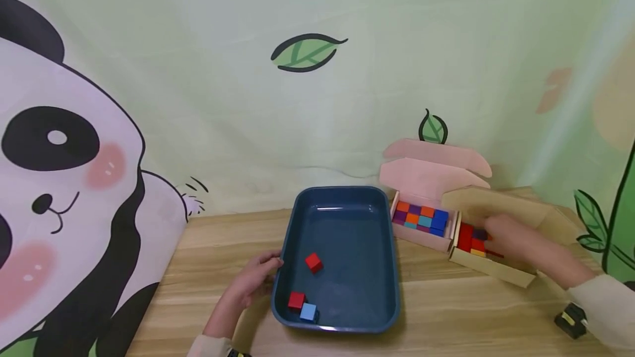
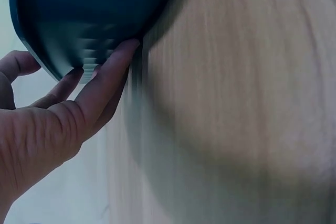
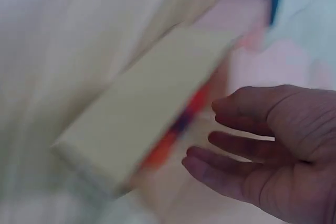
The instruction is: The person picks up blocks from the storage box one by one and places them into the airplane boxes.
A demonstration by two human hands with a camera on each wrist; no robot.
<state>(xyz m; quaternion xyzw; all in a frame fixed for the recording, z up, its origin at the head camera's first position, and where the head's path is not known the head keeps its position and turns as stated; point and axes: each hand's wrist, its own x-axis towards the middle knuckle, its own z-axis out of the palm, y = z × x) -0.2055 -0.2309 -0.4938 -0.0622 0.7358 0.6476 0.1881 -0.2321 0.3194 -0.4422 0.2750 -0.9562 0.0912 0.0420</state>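
Note:
A dark blue tray point(image 1: 347, 274) stands on the wooden table, holding two red cubes, one of them this red cube point(image 1: 313, 263), and a light blue cube point(image 1: 308, 312). My left hand point(image 1: 258, 277) rests at the tray's left side; in the left wrist view its fingers touch the outer wall. Over the cardboard box point(image 1: 491, 269) at the right is my right hand point(image 1: 511, 238), close above red, orange and dark cubes point(image 1: 464, 237). The right wrist view is blurred, with that hand's fingers point(image 3: 223, 177) loosely bent beside the box and nothing between them.
Between tray and cardboard box, a pink box point(image 1: 421, 241) stands open, filled with several coloured cubes point(image 1: 425, 220). Its raised lid point(image 1: 416, 175) is near the backdrop cloth point(image 1: 238, 98). The cardboard box's lid flap point(image 1: 550, 216) rises behind my right hand.

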